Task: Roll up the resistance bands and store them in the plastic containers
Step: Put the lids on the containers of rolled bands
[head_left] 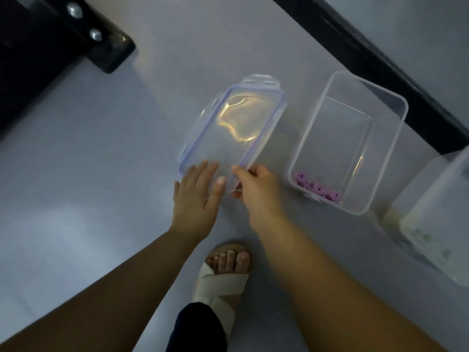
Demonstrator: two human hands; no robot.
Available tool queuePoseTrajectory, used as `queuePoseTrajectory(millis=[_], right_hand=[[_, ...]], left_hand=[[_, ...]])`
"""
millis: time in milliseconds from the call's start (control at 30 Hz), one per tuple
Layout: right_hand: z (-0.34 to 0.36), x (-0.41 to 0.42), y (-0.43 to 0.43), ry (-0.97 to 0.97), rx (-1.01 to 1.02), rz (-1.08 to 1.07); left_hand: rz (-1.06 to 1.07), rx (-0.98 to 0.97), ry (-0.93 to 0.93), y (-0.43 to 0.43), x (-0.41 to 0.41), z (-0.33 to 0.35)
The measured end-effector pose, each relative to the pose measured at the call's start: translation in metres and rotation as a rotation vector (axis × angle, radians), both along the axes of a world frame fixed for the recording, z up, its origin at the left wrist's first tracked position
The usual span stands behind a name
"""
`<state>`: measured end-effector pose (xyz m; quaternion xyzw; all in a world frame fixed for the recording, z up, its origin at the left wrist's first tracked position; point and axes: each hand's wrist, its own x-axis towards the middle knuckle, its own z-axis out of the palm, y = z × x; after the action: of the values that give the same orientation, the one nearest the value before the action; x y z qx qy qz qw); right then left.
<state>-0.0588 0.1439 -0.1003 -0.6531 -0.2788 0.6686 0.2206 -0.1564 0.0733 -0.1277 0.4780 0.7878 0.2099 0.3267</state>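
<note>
Beyond your sandal (223,283), your right hand (256,189) pinches the lid (228,128) at its near edge, left hand (195,191) flat on it. It is probably light, slick and bendy, so grip the rim.

Only one view here: a wide-angle cam on the person's head, tilted steeply down at the pale grey floor (76,199). Both forearms come in from the bottom edge. The left hand (196,196) and right hand (256,191) land about mid-frame, close up, at the clear rectangular plastic lid (236,128). A foot in a beige cross-strap sandal (220,280) sits straight below.
</note>
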Motion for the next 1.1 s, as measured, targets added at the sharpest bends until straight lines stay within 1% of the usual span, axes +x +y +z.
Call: queuePoseTrajectory(millis=[67,100,200,300,367,433,467,500,567,600,633,667,700,733,800,900,1000,1033,1100], right_hand=[[0.023,-0.005,0.004,0.031,0.065,0.011],[0.033,-0.007,0.008,0.023,0.103,0.026],[0.064,-0.007,0.020,0.043,0.251,0.084],[0.090,0.003,0.028,0.070,0.384,0.111],[0.097,0.017,0.033,0.024,0.421,0.035],[0.096,0.036,0.040,-0.044,0.392,-0.092],[0.095,0.047,0.044,-0.080,0.360,-0.165],[0.094,0.059,0.049,-0.112,0.326,-0.235],[0.092,0.086,0.056,-0.142,0.245,-0.338],[0.091,0.098,0.059,-0.126,0.189,-0.372],[0.088,0.110,0.061,-0.088,0.128,-0.408],[0.085,0.121,0.061,-0.041,0.071,-0.453],[0.080,0.131,0.060,-0.011,0.038,-0.498],[0.076,0.141,0.058,-0.018,0.029,-0.523],[0.068,0.160,0.054,-0.074,0.046,-0.547],[0.062,0.182,0.050,-0.158,0.146,-0.528],[0.058,0.191,0.048,-0.217,0.218,-0.481],[0.054,0.192,0.048,-0.223,0.219,-0.473],[0.045,0.195,0.049,-0.228,0.192,-0.478]], left_hand=[[-0.109,0.121,-0.063,-0.002,0.004,0.013],[-0.121,0.183,-0.090,0.000,0.008,0.020],[-0.002,0.354,-0.148,0.019,0.015,0.040],[0.124,0.486,-0.203,0.045,0.019,0.071],[0.115,0.548,-0.232,0.060,0.023,0.092],[0.085,0.598,-0.319,0.072,0.033,0.110],[0.104,0.613,-0.419,0.077,0.040,0.117],[0.156,0.609,-0.568,0.081,0.048,0.122],[0.317,0.530,-0.927,0.091,0.067,0.126],[0.398,0.463,-1.089,0.095,0.076,0.126],[0.454,0.396,-1.215,0.097,0.085,0.124],[0.488,0.339,-1.301,0.098,0.094,0.119],[0.501,0.293,-1.343,0.097,0.101,0.113],[0.501,0.251,-1.350,0.096,0.106,0.106],[0.470,0.147,-1.291,0.094,0.108,0.091],[0.414,-0.008,-1.084,0.094,0.103,0.077],[0.364,0.018,-0.770,0.101,0.103,0.067],[0.366,0.031,-0.702,0.105,0.104,0.063],[0.371,0.018,-0.625,0.115,0.107,0.055]])
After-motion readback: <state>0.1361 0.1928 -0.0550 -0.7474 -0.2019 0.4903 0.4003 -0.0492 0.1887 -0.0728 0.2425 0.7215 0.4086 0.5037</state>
